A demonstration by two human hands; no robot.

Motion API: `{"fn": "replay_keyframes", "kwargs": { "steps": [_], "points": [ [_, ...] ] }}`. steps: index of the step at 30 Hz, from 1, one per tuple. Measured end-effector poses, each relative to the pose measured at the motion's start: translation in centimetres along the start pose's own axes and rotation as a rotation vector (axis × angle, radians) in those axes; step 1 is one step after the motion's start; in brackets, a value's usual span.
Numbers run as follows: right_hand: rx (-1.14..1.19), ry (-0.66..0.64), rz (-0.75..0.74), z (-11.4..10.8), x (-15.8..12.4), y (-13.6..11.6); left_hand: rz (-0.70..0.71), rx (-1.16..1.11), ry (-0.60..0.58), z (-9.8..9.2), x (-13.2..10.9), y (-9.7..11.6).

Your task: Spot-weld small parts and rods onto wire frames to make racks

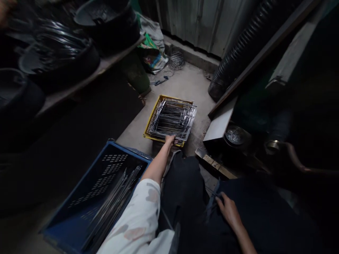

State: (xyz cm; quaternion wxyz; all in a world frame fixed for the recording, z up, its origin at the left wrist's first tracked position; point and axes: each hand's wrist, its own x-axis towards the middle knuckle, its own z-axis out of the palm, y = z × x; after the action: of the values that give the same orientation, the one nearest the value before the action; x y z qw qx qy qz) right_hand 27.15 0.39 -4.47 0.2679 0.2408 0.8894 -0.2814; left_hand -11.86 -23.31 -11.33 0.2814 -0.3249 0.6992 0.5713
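Observation:
My left hand (171, 140) reaches forward to the near edge of a yellow crate (149, 123), its fingers curled at the rim and the wire frames; what exactly they grip is too small to tell. A stack of metal wire frames (172, 118) fills the crate, which stands low in front of me. My right hand (227, 208) is at the lower right beside dark blue cloth (254, 201), fingers bent against the cloth's edge. Whether it pinches the cloth is unclear.
A blue crate (97, 148) with long metal rods (113, 204) stands at the lower left. Black tubs (66, 67) sit on a shelf at the upper left. A bowl of small metal parts (234, 135), a wooden piece (219, 165) and a ribbed hose (238, 46) are on the right.

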Motion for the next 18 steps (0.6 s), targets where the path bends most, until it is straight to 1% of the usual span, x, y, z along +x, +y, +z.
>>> {"fn": "replay_keyframes", "kwargs": {
  "steps": [1,3,5,6,8,10,11,12,13,14,15,16,17,18],
  "points": [
    [0.000,0.008,-0.009,0.0,0.1,0.0,0.017,0.041,-0.024,-0.4,-0.8,0.2],
    [-0.006,0.016,-0.023,-0.2,0.1,-0.1,0.072,0.134,-0.074,-1.9,-2.8,0.4],
    [-0.019,-0.003,-0.023,-0.7,0.0,-0.6,0.160,0.239,-0.103,-4.2,-5.9,0.1],
    [-0.029,-0.020,-0.019,-1.0,-0.2,-1.0,0.214,0.296,-0.107,-5.5,-7.9,-0.3],
    [-0.052,-0.050,-0.005,-1.7,-0.8,-2.0,0.325,0.408,-0.116,-8.3,-12.9,-1.5],
    [-0.075,-0.050,0.009,-2.5,-1.4,-2.8,0.422,0.512,-0.165,-10.8,-18.8,-3.1],
    [-0.076,-0.040,0.009,-2.9,-1.7,-3.0,0.458,0.560,-0.216,-11.9,-21.8,-3.9],
    [-0.077,-0.015,-0.003,-3.1,-1.8,-3.1,0.480,0.608,-0.294,-12.7,-24.8,-4.7],
    [-0.069,0.003,-0.015,-3.4,-2.0,-3.1,0.510,0.667,-0.415,-13.3,-27.6,-5.6],
    [-0.057,0.013,-0.018,-3.5,-2.2,-3.0,0.606,0.774,-0.591,-13.6,-30.1,-6.6],
    [-0.045,0.022,-0.024,-3.6,-2.5,-3.0,0.695,0.869,-0.697,-13.7,-32.2,-7.7],
    [-0.033,0.029,-0.031,-3.6,-2.8,-2.9,0.795,0.948,-0.691,-13.5,-33.9,-8.8],
    [-0.022,0.036,-0.040,-3.7,-3.3,-2.9,0.879,1.016,-0.659,-13.3,-35.1,-9.9],
    [-0.013,0.047,-0.056,-3.8,-3.7,-3.0,0.937,1.059,-0.596,-13.0,-35.8,-10.9]
  ]
}}
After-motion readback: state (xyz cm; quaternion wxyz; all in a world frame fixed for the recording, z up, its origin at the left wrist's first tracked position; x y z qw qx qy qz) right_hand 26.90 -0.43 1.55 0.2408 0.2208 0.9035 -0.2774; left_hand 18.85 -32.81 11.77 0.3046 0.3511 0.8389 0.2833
